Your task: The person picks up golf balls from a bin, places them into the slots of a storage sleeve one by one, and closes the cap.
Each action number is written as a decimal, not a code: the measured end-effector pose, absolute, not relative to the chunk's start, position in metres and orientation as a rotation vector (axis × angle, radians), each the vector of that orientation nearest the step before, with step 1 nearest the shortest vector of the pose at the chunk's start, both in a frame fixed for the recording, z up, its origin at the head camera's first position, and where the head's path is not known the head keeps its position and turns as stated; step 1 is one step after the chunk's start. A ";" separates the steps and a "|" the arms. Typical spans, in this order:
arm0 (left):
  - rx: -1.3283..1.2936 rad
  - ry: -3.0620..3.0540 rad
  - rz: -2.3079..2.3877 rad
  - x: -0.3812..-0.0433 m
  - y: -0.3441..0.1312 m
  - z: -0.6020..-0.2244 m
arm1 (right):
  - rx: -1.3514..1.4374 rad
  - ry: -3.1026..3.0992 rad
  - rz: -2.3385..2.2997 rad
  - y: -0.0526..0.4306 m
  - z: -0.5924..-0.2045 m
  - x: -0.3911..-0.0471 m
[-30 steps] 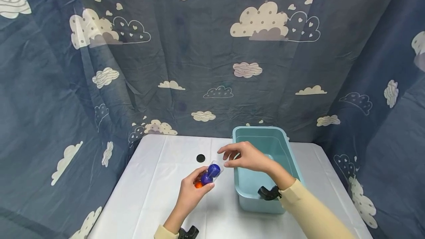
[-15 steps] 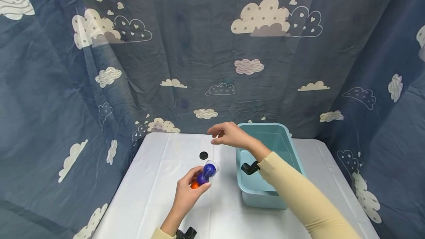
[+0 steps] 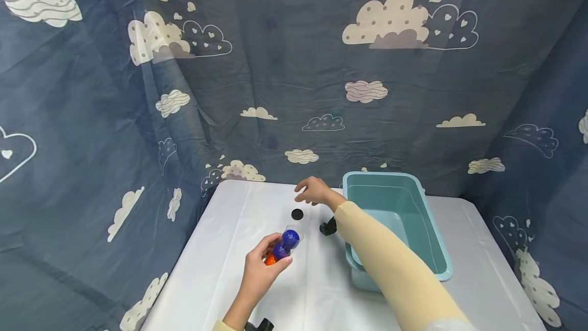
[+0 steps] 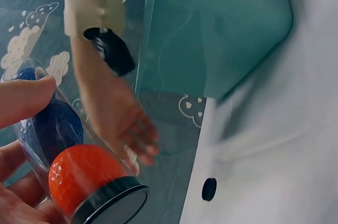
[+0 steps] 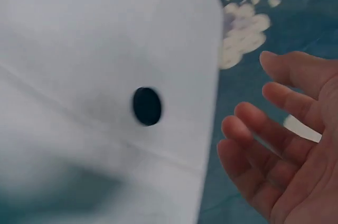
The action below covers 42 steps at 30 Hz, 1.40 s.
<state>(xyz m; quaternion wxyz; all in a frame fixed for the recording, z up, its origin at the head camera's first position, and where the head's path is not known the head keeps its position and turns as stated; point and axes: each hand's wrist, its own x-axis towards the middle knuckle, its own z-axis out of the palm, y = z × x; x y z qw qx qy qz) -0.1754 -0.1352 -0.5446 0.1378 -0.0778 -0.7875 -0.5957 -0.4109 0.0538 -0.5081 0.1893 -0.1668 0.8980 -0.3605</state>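
My left hand (image 3: 259,267) grips a clear plastic tube (image 4: 39,152), tilted, its far end uncapped in the head view. Inside sit two blue balls (image 3: 286,244) and an orange ball (image 4: 84,174) close to the tube's dark-rimmed end (image 4: 119,203). A flat black round lid (image 3: 297,214) lies on the white table; it also shows in the right wrist view as a dark disc (image 5: 147,106). Above and just beyond that lid hovers my right hand (image 3: 317,191), with loosely bent fingers (image 5: 253,134) and nothing in them.
A teal plastic bin (image 3: 438,249) stands on the right of the white-covered table (image 3: 229,239), partly behind my right forearm. A dark curtain (image 3: 285,65) with cloud prints hangs around the table's back and sides.
My right hand has moved from beside the tube's mouth, away and across to above the black lid. The left hand still holds the tube. The head view has turned slightly left.
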 end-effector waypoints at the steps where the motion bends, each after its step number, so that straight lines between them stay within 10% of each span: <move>1: -0.220 -2.281 -1.726 -0.175 -0.136 -0.544 | -0.405 2.532 -1.003 0.055 -0.515 -0.413; 21: -0.179 -2.288 -1.748 -0.169 -0.144 -0.543 | -0.334 2.745 -0.588 0.043 -0.602 -0.397; 42: -0.114 -2.284 -1.739 -0.174 -0.161 -0.546 | -0.792 2.748 -0.335 -0.003 -0.580 -0.401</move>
